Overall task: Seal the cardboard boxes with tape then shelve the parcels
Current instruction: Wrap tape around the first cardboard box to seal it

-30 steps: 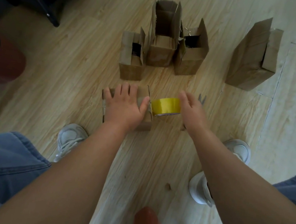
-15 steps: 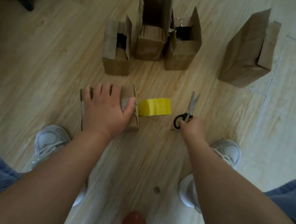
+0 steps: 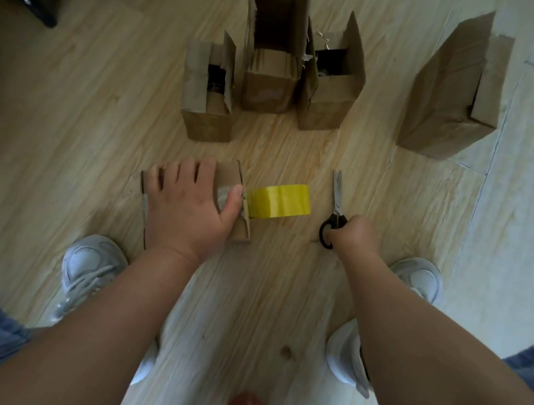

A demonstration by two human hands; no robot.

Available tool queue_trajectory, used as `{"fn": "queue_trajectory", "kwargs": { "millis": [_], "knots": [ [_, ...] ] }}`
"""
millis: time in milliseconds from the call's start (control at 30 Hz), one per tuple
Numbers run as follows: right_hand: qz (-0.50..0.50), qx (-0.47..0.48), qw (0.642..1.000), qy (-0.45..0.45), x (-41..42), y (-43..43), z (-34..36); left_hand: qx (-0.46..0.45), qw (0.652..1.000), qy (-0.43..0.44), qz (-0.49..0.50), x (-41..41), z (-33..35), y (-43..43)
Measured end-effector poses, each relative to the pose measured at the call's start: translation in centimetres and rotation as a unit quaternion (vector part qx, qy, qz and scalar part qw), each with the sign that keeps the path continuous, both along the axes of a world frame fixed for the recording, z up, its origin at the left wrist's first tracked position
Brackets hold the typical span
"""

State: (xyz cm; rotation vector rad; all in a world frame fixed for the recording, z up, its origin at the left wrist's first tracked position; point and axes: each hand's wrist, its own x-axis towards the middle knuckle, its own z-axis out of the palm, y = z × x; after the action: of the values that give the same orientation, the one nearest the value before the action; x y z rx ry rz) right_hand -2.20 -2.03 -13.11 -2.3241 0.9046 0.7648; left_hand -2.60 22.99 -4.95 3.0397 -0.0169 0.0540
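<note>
A small cardboard box point(image 3: 228, 177) lies on the wooden floor under my left hand point(image 3: 187, 205), which presses flat on its top with the thumb on a strip of tape near the right edge. A yellow tape roll point(image 3: 281, 200) lies right beside that box, touching its side. My right hand point(image 3: 354, 236) grips the black handles of the scissors point(image 3: 337, 198), whose blades point away from me and rest on the floor.
Three open cardboard boxes point(image 3: 268, 76) stand in a row beyond the tape, flaps up. A larger box point(image 3: 448, 100) stands to the far right. My two white shoes point(image 3: 90, 267) flank the work area. A dark furniture leg point(image 3: 30, 1) sits far left.
My right hand left the tape roll, moved right and took hold of the scissors' handles. My left hand stayed pressed on the small box.
</note>
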Motion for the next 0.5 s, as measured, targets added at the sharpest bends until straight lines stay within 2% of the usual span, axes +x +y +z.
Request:
{"fn": "queue_trajectory", "kwargs": {
  "millis": [133,200,267,333,500],
  "knots": [
    [-0.089,0.086,0.992,0.036,0.4,0.0,1.7,-0.002,1.0,0.01,0.002,0.0,0.1,-0.1],
    [-0.185,0.172,0.967,0.023,0.5,0.1,2.3,0.001,1.0,0.016,0.005,0.1,-0.2,-0.1],
    [-0.23,0.237,0.944,-0.015,0.2,0.1,3.0,0.001,1.0,0.02,0.006,-0.2,0.0,-0.2],
    [-0.211,0.276,0.937,-0.03,0.1,0.1,4.0,0.003,0.999,0.027,0.017,-0.5,0.2,-0.3],
    [-0.065,0.358,0.931,-0.02,-0.5,1.4,8.8,-0.023,0.991,0.076,0.106,-1.2,1.2,-0.6]
  ]
}}
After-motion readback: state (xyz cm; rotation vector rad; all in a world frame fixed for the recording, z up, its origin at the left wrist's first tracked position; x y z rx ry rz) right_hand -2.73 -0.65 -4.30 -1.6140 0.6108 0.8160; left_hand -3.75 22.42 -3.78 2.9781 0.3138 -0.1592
